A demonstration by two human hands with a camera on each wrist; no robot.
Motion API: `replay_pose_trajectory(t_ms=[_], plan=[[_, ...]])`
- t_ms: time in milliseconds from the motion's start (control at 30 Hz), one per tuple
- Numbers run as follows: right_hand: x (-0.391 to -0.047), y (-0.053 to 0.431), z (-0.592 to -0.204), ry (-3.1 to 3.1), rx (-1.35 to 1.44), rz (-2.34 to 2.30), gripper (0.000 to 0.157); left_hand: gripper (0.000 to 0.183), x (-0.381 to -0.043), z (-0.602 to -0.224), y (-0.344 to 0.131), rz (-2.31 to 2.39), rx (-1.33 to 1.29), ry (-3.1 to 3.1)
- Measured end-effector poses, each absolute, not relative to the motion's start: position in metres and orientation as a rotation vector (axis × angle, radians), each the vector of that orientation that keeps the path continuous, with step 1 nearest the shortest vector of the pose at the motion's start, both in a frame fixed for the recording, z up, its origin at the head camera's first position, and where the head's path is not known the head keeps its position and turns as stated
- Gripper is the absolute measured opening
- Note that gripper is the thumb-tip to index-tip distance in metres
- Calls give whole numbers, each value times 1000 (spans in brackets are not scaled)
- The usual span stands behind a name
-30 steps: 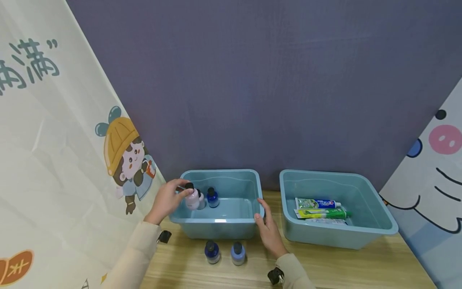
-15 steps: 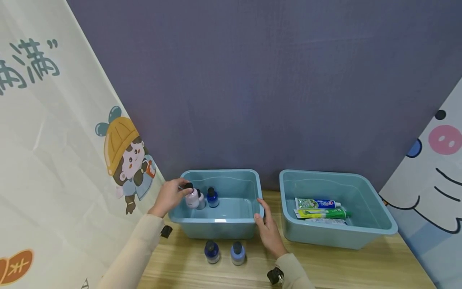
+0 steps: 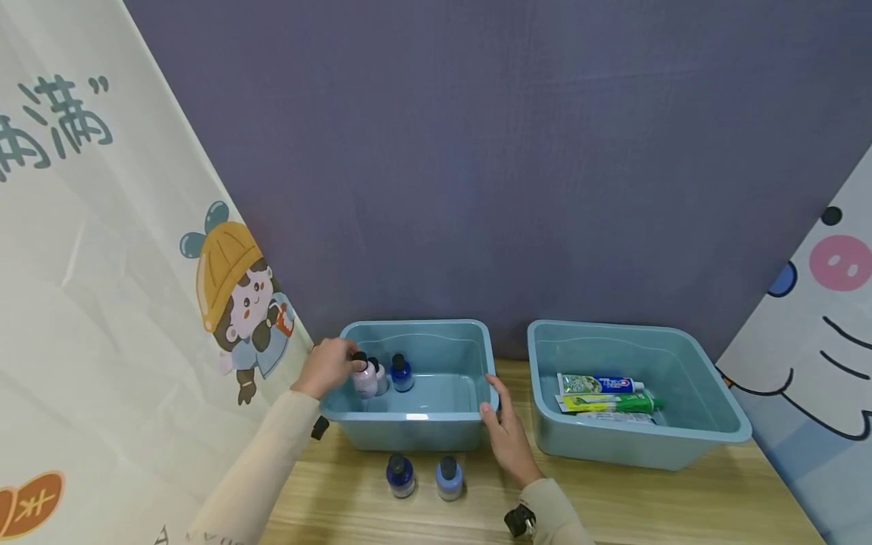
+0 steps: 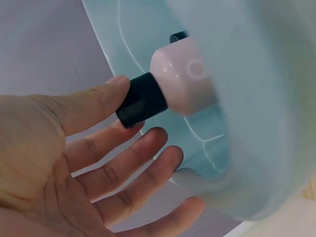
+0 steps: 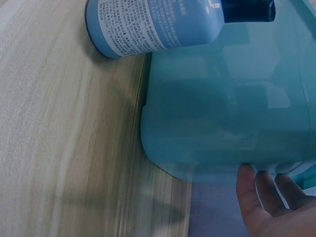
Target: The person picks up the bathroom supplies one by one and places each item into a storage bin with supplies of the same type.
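Left hand (image 3: 328, 366), palm visible only in left-wrist view, pinches pink bottle (image 3: 365, 381); right hand (image 3: 509, 433) seemingly grips bin (image 3: 409, 434) at four o'clock.

Pink bottle (image 3: 365, 381) (black-capped) in tub (image 3: 412, 434)

The left hand (image 4: 54, 173) pinches the black cap (image 4: 142, 100) of a pale pink bottle (image 4: 180, 74) between thumb and forefinger. A light-blue bin (image 4: 266, 108) hides the bottle's lower part. Behind peeks another dark cap (image 4: 177, 36).
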State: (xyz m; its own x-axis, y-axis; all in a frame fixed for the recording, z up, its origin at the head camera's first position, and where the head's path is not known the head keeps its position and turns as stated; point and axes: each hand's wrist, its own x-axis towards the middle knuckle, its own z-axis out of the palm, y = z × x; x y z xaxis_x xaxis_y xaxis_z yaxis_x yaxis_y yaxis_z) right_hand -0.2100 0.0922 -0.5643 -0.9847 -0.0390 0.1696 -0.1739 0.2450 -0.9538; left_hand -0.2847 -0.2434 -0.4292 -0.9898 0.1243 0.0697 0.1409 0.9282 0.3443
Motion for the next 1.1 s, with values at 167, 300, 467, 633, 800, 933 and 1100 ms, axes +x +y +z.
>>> replay_pose_trajectory(t_ms=[167, 300, 467, 633, 800, 933, 1100], plan=[[-211, 92, -565, -2382, 224, 1869, 54, 23, -288, -423, -239, -499, -223, -3122], [-211, 93, -566, -2382, 234, 1856, 53, 38, -294, -421, -235, -433, -222, -3189], [-211, 93, -566, -2381, 235, 1849, 53, 42, -299, -423, -231, -297, -194, -3265], [-211, 92, -565, -2373, 231, 1855, 54, 43, -303, -424, -227, -156, -169, -3333], [-210, 92, -566, -2376, 239, 1835, 54, 32, -307, -426, -227, -119, -165, -3350], [-210, 93, -566, -2376, 244, 1822, 54, 22, -310, -425, -226, -110, -188, -3347], [-211, 93, -566, -2383, 247, 1814, 53, 19, -313, -424, -226, -35, -218, -3325]])
